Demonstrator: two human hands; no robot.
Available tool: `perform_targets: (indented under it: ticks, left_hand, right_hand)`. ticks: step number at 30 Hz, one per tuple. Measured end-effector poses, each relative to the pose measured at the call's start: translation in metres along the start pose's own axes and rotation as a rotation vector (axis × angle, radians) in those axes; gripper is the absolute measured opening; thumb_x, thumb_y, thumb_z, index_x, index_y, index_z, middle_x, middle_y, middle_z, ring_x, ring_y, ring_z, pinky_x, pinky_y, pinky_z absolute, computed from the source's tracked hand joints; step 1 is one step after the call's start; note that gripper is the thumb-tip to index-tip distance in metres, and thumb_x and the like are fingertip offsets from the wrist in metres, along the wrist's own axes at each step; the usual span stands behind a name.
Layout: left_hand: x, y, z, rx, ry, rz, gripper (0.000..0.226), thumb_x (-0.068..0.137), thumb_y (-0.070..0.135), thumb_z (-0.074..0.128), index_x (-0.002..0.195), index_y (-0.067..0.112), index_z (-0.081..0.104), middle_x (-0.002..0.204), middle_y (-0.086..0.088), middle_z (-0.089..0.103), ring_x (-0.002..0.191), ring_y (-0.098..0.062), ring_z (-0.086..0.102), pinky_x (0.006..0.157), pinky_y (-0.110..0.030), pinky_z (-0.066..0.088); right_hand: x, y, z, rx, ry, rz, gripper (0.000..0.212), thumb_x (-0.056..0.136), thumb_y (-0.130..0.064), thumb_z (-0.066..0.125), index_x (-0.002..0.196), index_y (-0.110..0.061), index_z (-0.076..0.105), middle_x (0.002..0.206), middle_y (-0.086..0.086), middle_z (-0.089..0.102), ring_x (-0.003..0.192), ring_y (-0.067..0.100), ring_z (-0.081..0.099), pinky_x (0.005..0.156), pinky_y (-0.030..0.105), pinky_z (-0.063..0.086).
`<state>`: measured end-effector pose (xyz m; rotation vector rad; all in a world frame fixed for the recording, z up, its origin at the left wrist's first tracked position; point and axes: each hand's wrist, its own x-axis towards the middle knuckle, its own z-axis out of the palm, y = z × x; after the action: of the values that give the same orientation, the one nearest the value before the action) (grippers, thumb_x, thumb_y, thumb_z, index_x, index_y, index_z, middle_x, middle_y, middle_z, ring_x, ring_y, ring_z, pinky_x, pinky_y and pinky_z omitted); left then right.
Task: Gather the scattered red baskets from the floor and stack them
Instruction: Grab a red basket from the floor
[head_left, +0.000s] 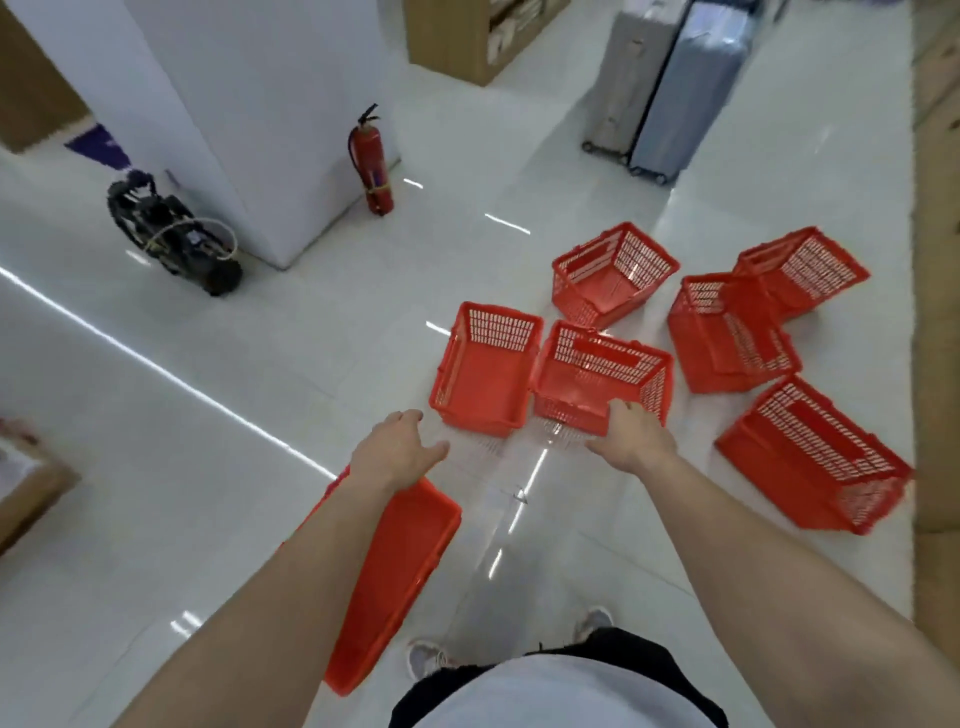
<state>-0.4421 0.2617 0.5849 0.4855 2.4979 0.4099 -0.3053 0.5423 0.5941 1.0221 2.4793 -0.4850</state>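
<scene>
no readable text, label or number anywhere

White shirt (561, 691) up top, black bottoms (628, 649) below it, pale grey sneakers (423, 661) on both feet, forearms (291, 571) bare.

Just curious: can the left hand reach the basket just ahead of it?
Probably yes: the left hand is open, only bare floor before the basket; the right hand holds the next basket.
</scene>
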Motion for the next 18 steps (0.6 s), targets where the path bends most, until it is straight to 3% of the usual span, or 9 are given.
perform_targets:
  ticks: [4,7,11,14,18]
  left_hand:
    - [0.016,0.105,0.023,0.083,-0.033,0.147,0.073,0.083,0.057,0.061,0.140,0.013,0.047,0.138,-0.010,0.053,0.125,-0.028,0.051,0.103,-0.041,0.043]
    - [0.021,0.187,0.050,0.129,-0.048,0.218,0.070,0.085,0.055,0.061,0.138,0.011,0.049,0.136,-0.011,0.054,0.124,-0.028,0.053,0.102,-0.041,0.043]
    - [0.039,0.287,0.094,0.182,-0.112,0.300,0.070,0.074,0.069,0.051,0.125,0.022,0.058,0.124,-0.002,0.062,0.108,-0.023,0.060,0.093,-0.043,0.051]
    - [0.051,0.358,0.126,0.230,-0.153,0.391,0.081,0.071,0.072,0.049,0.132,0.019,0.054,0.129,-0.004,0.061,0.114,-0.024,0.059,0.096,-0.044,0.050]
    - [0.056,0.451,0.161,0.313,-0.206,0.502,0.071,0.083,0.059,0.057,0.138,0.015,0.049,0.136,-0.008,0.056,0.120,-0.027,0.056,0.101,-0.044,0.046]
  right_hand:
    - [0.003,0.101,-0.028,0.117,0.038,0.087,0.066,0.078,-0.052,0.069,0.130,-0.017,0.050,0.131,0.012,0.056,0.119,0.036,0.055,0.095,0.047,0.049]
    - [0.003,0.181,-0.045,0.166,0.048,0.157,0.069,0.081,-0.050,0.068,0.137,-0.016,0.049,0.138,0.013,0.053,0.125,0.036,0.052,0.098,0.045,0.048]
    - [0.005,0.293,-0.062,0.216,0.066,0.316,0.069,0.084,-0.047,0.066,0.139,-0.013,0.046,0.142,0.014,0.048,0.130,0.036,0.048,0.099,0.045,0.045]
    - [-0.002,0.372,-0.071,0.277,0.065,0.430,0.067,0.083,-0.047,0.064,0.138,-0.014,0.045,0.138,0.013,0.050,0.126,0.036,0.050,0.097,0.045,0.047]
    - [-0.012,0.456,-0.077,0.326,0.051,0.548,0.064,0.080,-0.047,0.065,0.133,-0.016,0.048,0.131,0.010,0.054,0.120,0.034,0.054,0.090,0.044,0.048]
